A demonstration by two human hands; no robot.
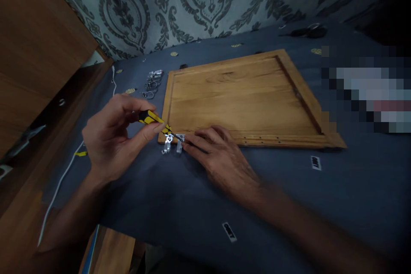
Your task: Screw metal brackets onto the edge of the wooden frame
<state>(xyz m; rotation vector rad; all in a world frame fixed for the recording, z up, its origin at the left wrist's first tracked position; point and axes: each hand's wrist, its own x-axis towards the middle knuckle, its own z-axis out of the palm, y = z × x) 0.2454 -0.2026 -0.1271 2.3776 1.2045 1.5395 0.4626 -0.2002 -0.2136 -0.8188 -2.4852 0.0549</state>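
A yellow and black screwdriver point(156, 120) is gripped between the thumb and fingers of my left hand point(112, 135). Its shaft slants down to the right, the tip at a small metal bracket point(180, 143). That bracket lies on the near left edge of a wooden panel point(224, 94), with a second metal bracket point(167, 143) just left of it. My right hand point(221, 154) rests on the panel's near edge, its fingertips close together at the right bracket and the screwdriver tip. Whether those fingertips pinch anything small is hidden.
More metal hardware point(152, 83) lies beyond my left hand. A dark tool point(308, 31) sits at the far right. A white cord point(61, 184) runs along the left side of the dark blue sheet point(272, 222). A patterned wall point(212, 0) stands behind; a blurred-out patch covers the right.
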